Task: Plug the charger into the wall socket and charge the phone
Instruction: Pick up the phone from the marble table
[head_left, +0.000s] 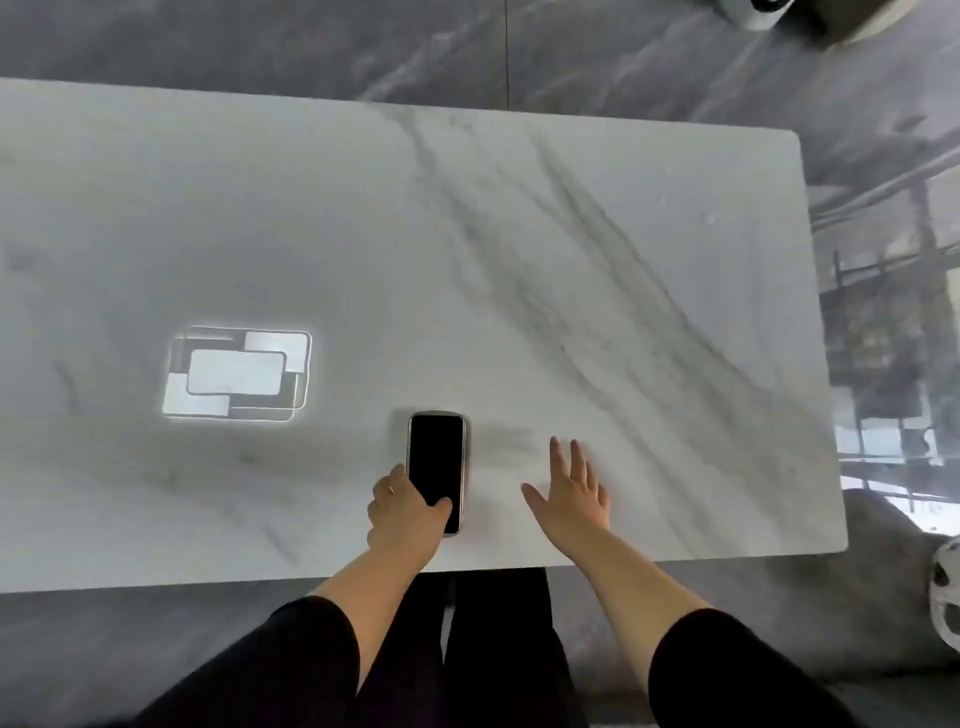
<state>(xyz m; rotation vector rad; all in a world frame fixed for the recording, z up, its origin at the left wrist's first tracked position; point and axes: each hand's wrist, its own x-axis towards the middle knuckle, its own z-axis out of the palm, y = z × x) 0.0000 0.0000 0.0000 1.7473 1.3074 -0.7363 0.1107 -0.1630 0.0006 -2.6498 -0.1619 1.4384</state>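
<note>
Your left hand (408, 512) has its grip closed around the lower end of the phone (436, 467), thumb on the dark screen, phone flat on the counter (571, 260) near its front edge. Your right hand (574, 491) hovers spread just beside it, holding nothing.

A white marble table (519, 260) seen from above. A phone (435, 460) with a dark screen lies flat near its 6 o'clock edge. The left hand (408, 512) grips the phone's lower end, thumb across the screen. At the phone's 3 o'clock, the right hand (574, 493) spreads open, fingers extended.
</note>
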